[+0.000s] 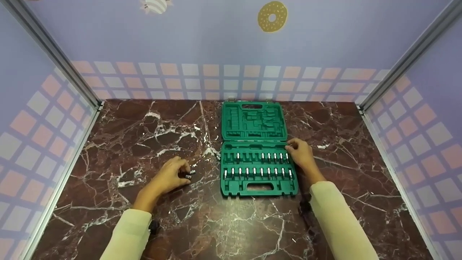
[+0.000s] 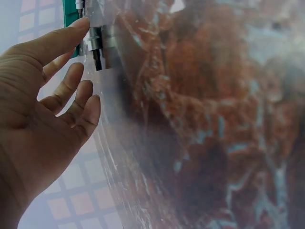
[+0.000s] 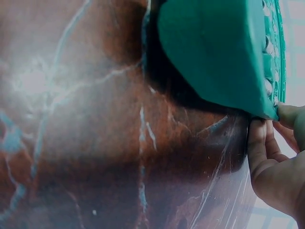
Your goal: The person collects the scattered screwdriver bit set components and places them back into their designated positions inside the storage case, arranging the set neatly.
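A green socket-bit case lies unfolded on the marble-patterned table, with several silver bit sockets standing in two rows of its nearer half. At its right edge, by the hinge, my right hand pinches the rim: the thumb is on top, the fingers against the outer side. Left of the case, my left hand is low over the table, thumb and fingers spread around loose bit sockets. In the left wrist view, one loose bit socket with a dark tip shows just past the thumb.
The case's lid half, lying toward the back wall, has moulded recesses. Patterned panels enclose the table at the back and both sides. Some slots in the case's upper row hold no bits.
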`<state>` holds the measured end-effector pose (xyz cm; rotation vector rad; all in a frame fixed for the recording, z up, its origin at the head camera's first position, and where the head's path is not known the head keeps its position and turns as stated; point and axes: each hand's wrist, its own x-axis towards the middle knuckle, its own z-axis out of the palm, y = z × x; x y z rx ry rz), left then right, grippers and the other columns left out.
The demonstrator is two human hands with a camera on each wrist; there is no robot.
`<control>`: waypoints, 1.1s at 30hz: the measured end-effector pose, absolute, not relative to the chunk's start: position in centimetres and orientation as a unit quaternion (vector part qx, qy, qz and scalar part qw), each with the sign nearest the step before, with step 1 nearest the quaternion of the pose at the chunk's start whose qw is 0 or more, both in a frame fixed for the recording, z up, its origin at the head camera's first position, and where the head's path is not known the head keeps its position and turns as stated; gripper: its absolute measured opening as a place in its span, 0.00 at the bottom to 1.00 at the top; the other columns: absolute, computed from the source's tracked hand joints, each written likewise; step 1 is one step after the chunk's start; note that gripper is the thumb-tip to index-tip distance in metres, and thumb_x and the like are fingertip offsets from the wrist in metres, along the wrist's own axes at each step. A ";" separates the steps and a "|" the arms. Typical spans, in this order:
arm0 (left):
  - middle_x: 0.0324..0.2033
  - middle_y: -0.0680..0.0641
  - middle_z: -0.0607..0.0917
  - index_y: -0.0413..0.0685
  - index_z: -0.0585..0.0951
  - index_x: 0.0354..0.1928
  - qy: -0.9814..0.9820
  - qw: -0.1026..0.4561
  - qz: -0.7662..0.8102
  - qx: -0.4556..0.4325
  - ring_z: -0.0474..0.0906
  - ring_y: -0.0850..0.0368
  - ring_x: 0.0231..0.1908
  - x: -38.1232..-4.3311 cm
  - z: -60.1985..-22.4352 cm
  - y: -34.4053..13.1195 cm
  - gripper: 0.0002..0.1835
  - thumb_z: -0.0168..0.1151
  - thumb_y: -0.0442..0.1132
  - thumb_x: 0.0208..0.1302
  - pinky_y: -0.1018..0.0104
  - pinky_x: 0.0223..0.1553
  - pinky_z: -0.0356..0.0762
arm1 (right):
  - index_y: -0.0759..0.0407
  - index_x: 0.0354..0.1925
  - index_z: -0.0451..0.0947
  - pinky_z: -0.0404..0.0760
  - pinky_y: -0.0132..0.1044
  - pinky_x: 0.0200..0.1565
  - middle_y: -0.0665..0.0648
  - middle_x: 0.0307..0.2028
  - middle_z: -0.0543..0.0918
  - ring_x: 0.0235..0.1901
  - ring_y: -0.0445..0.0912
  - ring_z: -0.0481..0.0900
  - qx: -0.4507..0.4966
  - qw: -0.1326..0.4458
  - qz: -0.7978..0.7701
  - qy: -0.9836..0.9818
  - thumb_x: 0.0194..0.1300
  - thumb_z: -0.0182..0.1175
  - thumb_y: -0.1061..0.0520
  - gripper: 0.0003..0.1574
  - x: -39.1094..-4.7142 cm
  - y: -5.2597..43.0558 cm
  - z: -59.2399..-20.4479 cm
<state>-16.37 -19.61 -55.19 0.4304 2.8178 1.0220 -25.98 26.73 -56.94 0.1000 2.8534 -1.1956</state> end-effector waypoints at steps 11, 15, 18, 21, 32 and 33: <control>0.32 0.49 0.77 0.44 0.85 0.32 0.927 0.031 0.338 0.161 0.74 0.55 0.35 -16.2 -56.2 -19.7 0.10 0.79 0.29 0.52 0.63 0.39 0.74 | 0.66 0.56 0.80 0.77 0.61 0.57 0.70 0.49 0.85 0.48 0.62 0.82 0.025 0.019 -0.388 0.921 0.75 0.60 0.58 0.17 -26.0 26.7 -57.0; 0.32 0.48 0.78 0.44 0.85 0.33 0.928 0.032 0.337 0.155 0.75 0.55 0.35 -16.2 -56.4 -19.7 0.09 0.78 0.28 0.52 0.63 0.39 0.76 | 0.66 0.56 0.81 0.78 0.59 0.56 0.70 0.49 0.85 0.48 0.63 0.82 0.026 0.016 -0.386 0.922 0.75 0.60 0.58 0.17 -26.1 26.8 -57.1; 0.32 0.48 0.78 0.44 0.85 0.33 0.931 0.038 0.331 0.150 0.75 0.55 0.35 -16.1 -56.5 -19.7 0.09 0.77 0.29 0.52 0.62 0.40 0.76 | 0.66 0.56 0.81 0.78 0.59 0.56 0.70 0.49 0.85 0.49 0.63 0.82 0.024 0.016 -0.385 0.922 0.75 0.60 0.58 0.17 -26.1 26.8 -57.1; 0.32 0.48 0.78 0.44 0.84 0.32 0.932 0.042 0.330 0.146 0.75 0.55 0.34 -16.2 -56.6 -19.8 0.10 0.78 0.30 0.52 0.61 0.40 0.76 | 0.66 0.56 0.81 0.80 0.57 0.52 0.70 0.49 0.85 0.48 0.62 0.82 0.024 0.016 -0.388 0.921 0.75 0.60 0.58 0.17 -26.1 26.8 -57.1; 0.29 0.48 0.82 0.45 0.82 0.29 0.922 0.058 0.353 0.148 0.78 0.59 0.30 -16.3 -56.5 -20.1 0.10 0.77 0.29 0.54 0.69 0.33 0.78 | 0.64 0.56 0.81 0.80 0.56 0.49 0.68 0.47 0.85 0.45 0.60 0.82 0.029 0.015 -0.385 0.922 0.75 0.60 0.57 0.16 -26.1 26.7 -57.1; 0.29 0.48 0.82 0.44 0.82 0.29 0.921 0.059 0.356 0.150 0.78 0.59 0.29 -16.3 -56.5 -20.1 0.09 0.76 0.28 0.55 0.69 0.33 0.79 | 0.64 0.56 0.81 0.80 0.56 0.49 0.68 0.47 0.85 0.45 0.60 0.82 0.029 0.016 -0.384 0.923 0.75 0.60 0.57 0.17 -26.1 26.7 -57.1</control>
